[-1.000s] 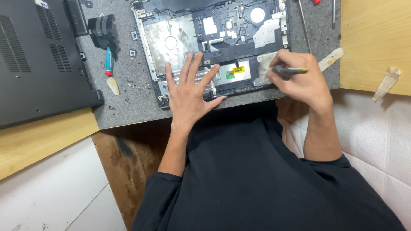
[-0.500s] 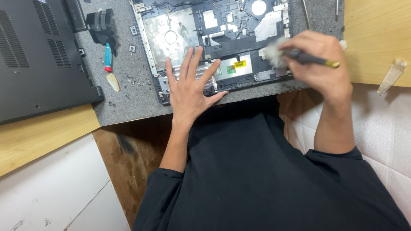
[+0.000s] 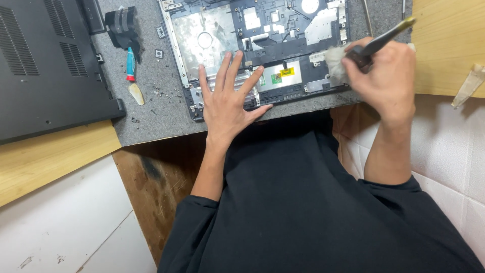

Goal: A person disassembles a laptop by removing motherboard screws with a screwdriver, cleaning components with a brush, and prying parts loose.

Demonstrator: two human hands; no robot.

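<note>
An opened laptop chassis (image 3: 283,45) lies on a grey mat (image 3: 151,116), its inner frame and metal plates bare. My left hand (image 3: 230,103) rests flat on its near edge with fingers spread, holding nothing. My right hand (image 3: 386,81) grips a brush (image 3: 381,43) with a dark handle and brass-coloured end. The brush's pale bristles (image 3: 334,63) touch the chassis's near right corner.
A black laptop bottom cover (image 3: 45,65) lies at the left on a wooden table (image 3: 55,156). A small blue tool (image 3: 131,63), a pale plastic pick (image 3: 136,94), a black part (image 3: 121,23) and loose screws sit on the mat. Another pale pick (image 3: 467,86) lies at the right.
My right hand has turned the brush so its handle points up and right, and the bristles now meet the chassis corner. The left hand stays flat in place.
</note>
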